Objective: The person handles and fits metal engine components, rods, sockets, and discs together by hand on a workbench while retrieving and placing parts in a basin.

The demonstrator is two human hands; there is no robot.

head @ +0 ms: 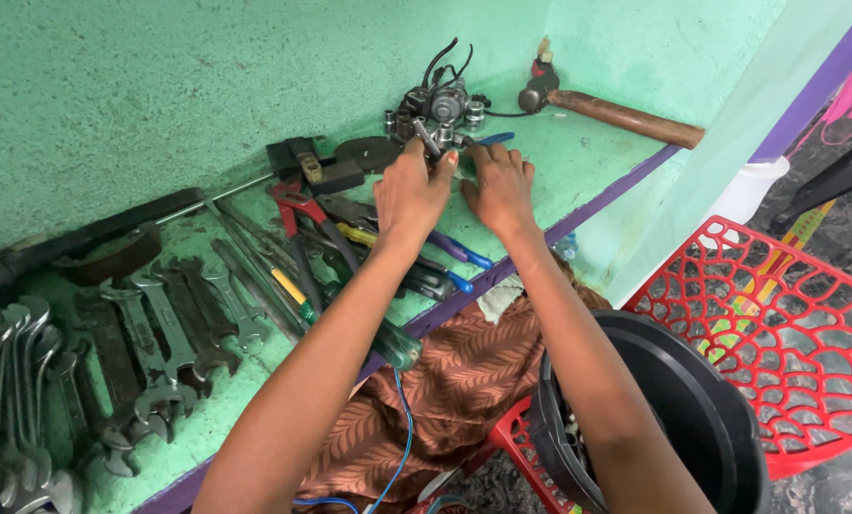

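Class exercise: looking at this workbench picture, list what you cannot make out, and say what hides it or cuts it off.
1. Small metal part held by the left hand and right hand: head view, mostly covered by the fingers.
2. Spanners: cut off by the left and bottom edges.
3. Black bucket contents: hidden by the right forearm and the rim.
4. Mechanical assembly: too small to identify.

Dull metal spanners (174,333); wooden-handled hammer (626,117); glossy red plastic chair (788,333).

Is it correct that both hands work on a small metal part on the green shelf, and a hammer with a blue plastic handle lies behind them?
Not quite. In the head view the hammer has a brown wooden handle, not blue plastic. The left hand and right hand do work on the small metal part on the green shelf.
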